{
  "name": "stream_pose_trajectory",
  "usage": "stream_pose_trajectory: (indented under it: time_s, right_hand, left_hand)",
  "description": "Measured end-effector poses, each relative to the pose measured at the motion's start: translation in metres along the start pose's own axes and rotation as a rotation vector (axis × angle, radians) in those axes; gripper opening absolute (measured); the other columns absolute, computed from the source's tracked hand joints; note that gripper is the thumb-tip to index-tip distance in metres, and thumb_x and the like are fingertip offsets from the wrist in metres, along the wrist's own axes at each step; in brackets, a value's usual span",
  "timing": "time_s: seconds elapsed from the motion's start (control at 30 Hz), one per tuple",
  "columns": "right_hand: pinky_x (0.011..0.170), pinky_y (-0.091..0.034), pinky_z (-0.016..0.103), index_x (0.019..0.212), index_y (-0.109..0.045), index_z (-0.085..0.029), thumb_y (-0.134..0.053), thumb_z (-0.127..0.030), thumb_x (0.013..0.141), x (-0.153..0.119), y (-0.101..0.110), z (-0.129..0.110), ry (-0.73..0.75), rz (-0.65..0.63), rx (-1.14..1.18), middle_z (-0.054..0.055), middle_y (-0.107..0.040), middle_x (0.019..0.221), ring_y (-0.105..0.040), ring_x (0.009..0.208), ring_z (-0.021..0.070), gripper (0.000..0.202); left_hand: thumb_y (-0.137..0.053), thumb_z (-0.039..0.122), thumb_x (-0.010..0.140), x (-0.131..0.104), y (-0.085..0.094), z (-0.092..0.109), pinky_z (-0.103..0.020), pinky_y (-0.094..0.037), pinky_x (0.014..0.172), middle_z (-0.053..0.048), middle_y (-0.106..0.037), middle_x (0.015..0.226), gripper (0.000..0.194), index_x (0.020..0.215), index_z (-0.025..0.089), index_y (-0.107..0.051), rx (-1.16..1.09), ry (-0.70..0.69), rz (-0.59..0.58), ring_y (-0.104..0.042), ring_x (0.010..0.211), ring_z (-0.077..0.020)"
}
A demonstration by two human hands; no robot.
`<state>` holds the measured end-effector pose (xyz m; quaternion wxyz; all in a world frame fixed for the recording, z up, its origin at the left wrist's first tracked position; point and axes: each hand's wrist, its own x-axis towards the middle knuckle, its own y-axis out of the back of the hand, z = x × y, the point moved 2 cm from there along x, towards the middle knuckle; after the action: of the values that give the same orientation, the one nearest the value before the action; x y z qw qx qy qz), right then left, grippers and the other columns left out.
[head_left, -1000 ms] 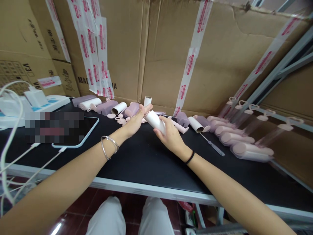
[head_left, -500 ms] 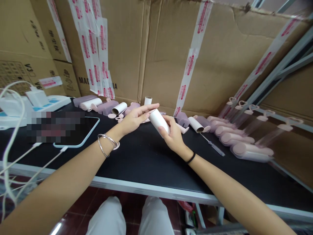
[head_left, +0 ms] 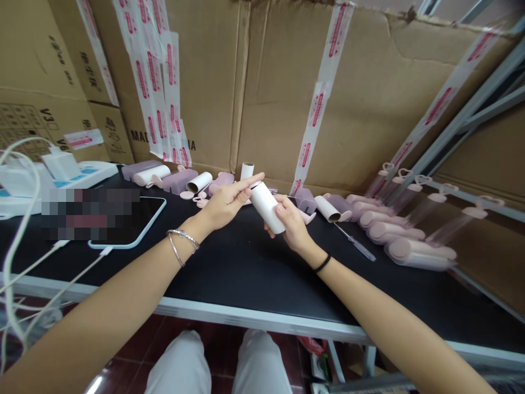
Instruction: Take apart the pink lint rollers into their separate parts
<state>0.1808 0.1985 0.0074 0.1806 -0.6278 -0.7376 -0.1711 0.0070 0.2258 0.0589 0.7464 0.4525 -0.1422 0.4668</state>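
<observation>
My right hand [head_left: 294, 223] is wrapped round a white paper roll [head_left: 267, 209], which tilts with its upper end to the left. My left hand [head_left: 227, 203] is at that upper end, its index finger stretched across the end and the thumb close beside the roll. Nothing can be seen held in the left fingers. Behind the hands, another white roll [head_left: 247, 170] stands upright. To the right, a white roll with a brown cardboard core [head_left: 327, 209] lies beside a screwdriver [head_left: 356, 243] with a clear handle.
Purple plastic covers [head_left: 180, 181] and pale pink parts lie along the back left. Several pink rollers with heart-shaped loops [head_left: 422, 249] line the right side. A phone [head_left: 150, 221], cables and a power strip [head_left: 96, 171] occupy the left. Cardboard [head_left: 279, 98] walls the back.
My right fingers have shifted on the roll, with the thumb now higher along its side. The left thumb has drawn closer to the index finger. The roll stays in nearly the same place.
</observation>
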Motion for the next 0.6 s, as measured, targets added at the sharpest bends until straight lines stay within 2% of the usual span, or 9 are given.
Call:
stream_pose_trajectory:
  time_s: [0.13,0.23,0.43,0.53,0.57,0.6]
  right_hand:
    - [0.038,-0.044,0.020,0.106,-0.047,-0.022,-0.056,-0.055,0.079,-0.001,-0.003,-0.003,0.014,0.046,-0.007,-0.002,-0.058,0.076,-0.057,0.053,0.0100,0.043]
    - [0.038,-0.043,0.021,0.106,-0.048,-0.023,-0.057,-0.054,0.078,-0.003,-0.002,-0.005,0.023,0.066,-0.019,-0.002,-0.058,0.078,-0.058,0.054,0.0108,0.043]
    - [0.037,-0.041,0.022,0.105,-0.050,-0.022,-0.059,-0.054,0.076,-0.005,0.003,-0.006,0.012,0.106,-0.050,-0.001,-0.059,0.076,-0.056,0.051,0.0110,0.045]
    - [0.042,-0.044,0.023,0.105,-0.050,-0.022,-0.062,-0.055,0.073,0.000,0.002,-0.004,-0.011,0.179,-0.048,-0.001,-0.059,0.081,-0.056,0.055,0.0112,0.047]
    - [0.045,-0.046,0.024,0.104,-0.050,-0.022,-0.062,-0.055,0.072,0.003,0.003,-0.003,-0.017,0.226,-0.043,0.000,-0.059,0.084,-0.056,0.057,0.0110,0.048]
    - [0.048,-0.047,0.025,0.104,-0.049,-0.022,-0.061,-0.055,0.073,0.005,0.004,-0.001,-0.023,0.281,-0.038,0.001,-0.059,0.087,-0.056,0.061,0.0110,0.047]
  left_hand:
    - [-0.038,0.046,0.092,0.000,-0.001,-0.001,-0.033,-0.034,0.106,-0.010,-0.051,0.138,0.055,0.137,0.014,-0.044,-0.003,0.023,0.014,-0.049,0.124,-0.0234]
    - [-0.040,0.044,0.092,-0.003,-0.006,-0.002,-0.034,-0.035,0.106,-0.011,-0.051,0.138,0.057,0.140,0.014,-0.039,-0.057,0.035,-0.019,-0.049,0.124,-0.0229]
    - [-0.046,0.039,0.090,-0.001,-0.016,0.002,-0.031,-0.029,0.110,-0.012,-0.036,0.149,0.061,0.144,0.015,-0.031,-0.155,0.003,-0.102,-0.039,0.133,-0.0198]
    - [-0.055,0.042,0.083,0.001,0.000,0.001,-0.035,-0.024,0.112,-0.011,-0.029,0.152,0.072,0.145,0.019,-0.027,-0.023,0.089,-0.188,-0.030,0.138,-0.0226]
    - [-0.060,0.045,0.077,0.000,0.010,-0.002,-0.038,-0.025,0.111,-0.012,-0.030,0.151,0.078,0.144,0.020,-0.029,0.040,0.148,-0.218,-0.031,0.137,-0.0254]
    - [-0.066,0.047,0.070,-0.003,0.022,-0.007,-0.041,-0.028,0.109,-0.013,-0.038,0.147,0.080,0.140,0.020,-0.037,0.110,0.225,-0.227,-0.036,0.134,-0.0286]
